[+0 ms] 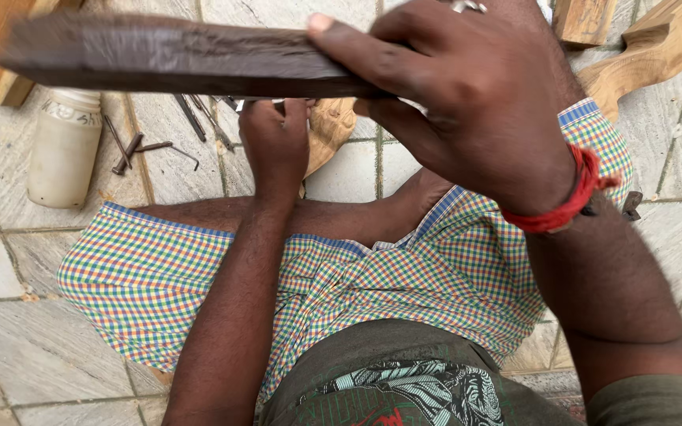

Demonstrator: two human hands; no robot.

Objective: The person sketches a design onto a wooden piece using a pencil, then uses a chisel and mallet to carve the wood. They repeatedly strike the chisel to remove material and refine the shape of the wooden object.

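Seated carver seen from above. The right hand (pixel 475 102) is clamped on a dark wooden mallet (pixel 175 55), raised level above the work so its head clears the lap. The left hand (pixel 276 142) closes its grip round a slim chisel (pixel 240 103), mostly hidden, steadying it against a pale carved wood piece (pixel 330 134) on the tiled floor (pixel 9 260). Spare chisels (pixel 199 118) and a white plastic bottle (pixel 63 150) lie just beyond, within reach; bare tile remains to either side.

a squat off-white plastic bottle (pixel 63 147) with dark handwriting stands upper left on the tiled floor (pixel 9 331).
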